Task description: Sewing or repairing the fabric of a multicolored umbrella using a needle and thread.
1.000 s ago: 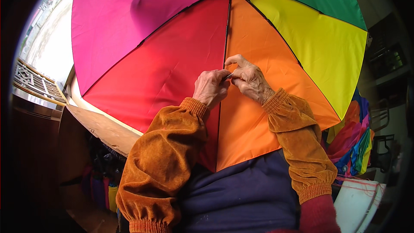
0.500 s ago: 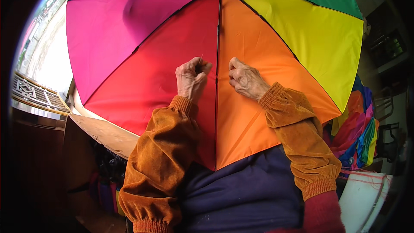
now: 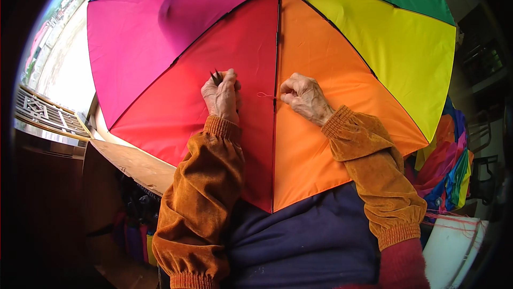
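Note:
A rainbow-coloured umbrella (image 3: 176,110) lies spread open before me, its ribbed inner side facing up. A dark metal rib (image 3: 277,59) runs down the seam between the red and orange panels. Over the red panel, my left hand (image 3: 220,96) is closed around a dark two-pointed tool (image 3: 216,78) that looks like small thread snips; most of it is hidden in the palm. My right hand (image 3: 307,99) pinches beside the rib, above the orange panel. From its fingertips a thin pinkish thread (image 3: 264,95) crosses the rib and loops over the red cloth.
Dark blue cloth (image 3: 302,241) covers my lap below the umbrella's edge. Bunched multicoloured fabric (image 3: 446,160) sits at the right, above a white panel (image 3: 454,249) with red threads. A brown board (image 3: 133,163) shows at the left, near a metal railing (image 3: 51,112) by bright daylight.
My left hand has moved left, away from the rib, and the tool's two points now show. A thread loop has appeared at the rib. The umbrella sits slightly further right in view.

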The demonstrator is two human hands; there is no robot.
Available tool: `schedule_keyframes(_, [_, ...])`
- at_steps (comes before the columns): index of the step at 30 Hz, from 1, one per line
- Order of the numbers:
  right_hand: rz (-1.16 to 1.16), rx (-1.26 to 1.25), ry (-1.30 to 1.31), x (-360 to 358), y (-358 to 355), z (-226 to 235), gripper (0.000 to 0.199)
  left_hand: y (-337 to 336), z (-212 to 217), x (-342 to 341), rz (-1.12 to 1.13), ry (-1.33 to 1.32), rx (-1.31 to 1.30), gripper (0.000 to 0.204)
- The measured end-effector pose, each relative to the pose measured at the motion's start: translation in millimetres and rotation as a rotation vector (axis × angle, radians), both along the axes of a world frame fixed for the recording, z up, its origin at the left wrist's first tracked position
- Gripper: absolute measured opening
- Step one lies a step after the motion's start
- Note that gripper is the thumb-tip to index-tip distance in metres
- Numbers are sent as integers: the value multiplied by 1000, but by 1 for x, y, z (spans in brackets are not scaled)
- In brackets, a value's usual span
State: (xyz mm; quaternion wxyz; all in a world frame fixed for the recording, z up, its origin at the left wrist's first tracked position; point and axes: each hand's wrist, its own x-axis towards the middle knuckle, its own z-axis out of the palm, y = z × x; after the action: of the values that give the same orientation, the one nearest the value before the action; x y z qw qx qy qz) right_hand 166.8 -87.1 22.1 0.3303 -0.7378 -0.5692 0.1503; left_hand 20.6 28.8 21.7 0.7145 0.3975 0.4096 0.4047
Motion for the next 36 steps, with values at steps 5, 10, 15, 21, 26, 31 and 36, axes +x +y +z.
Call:
schedule_keyframes(5, [33, -78, -80, -5, -1, 0, 5, -4, 0, 3, -97, 82, 41, 9])
schedule_keyframes(10, [-34, -98, 303, 2, -2, 11, 7, -2, -3, 0, -150, 177, 59, 9])
schedule_keyframes(15, [-105, -103, 343, 7, -3, 11, 7, -4, -22, 5, -366, 502, 344, 13])
schedule_keyframes(21, [-197, -35, 423, 3, -3, 10, 8, -5, -20, 5, -418, 572, 375, 15])
schedule_keyframes(26, [-272, 175, 546, 3, 0, 12, 9, -8, -14, 2, -453, 581, 359, 20])
schedule_keyframes(31, [-312, 410, 933, 9, 2, 19, 12, -18, -16, 4, -587, 710, 577, 26])
schedule_keyframes(36, [-305, 430, 1136, 1, 4, 16, 11, -36, -35, 15, -495, 882, 786, 26])
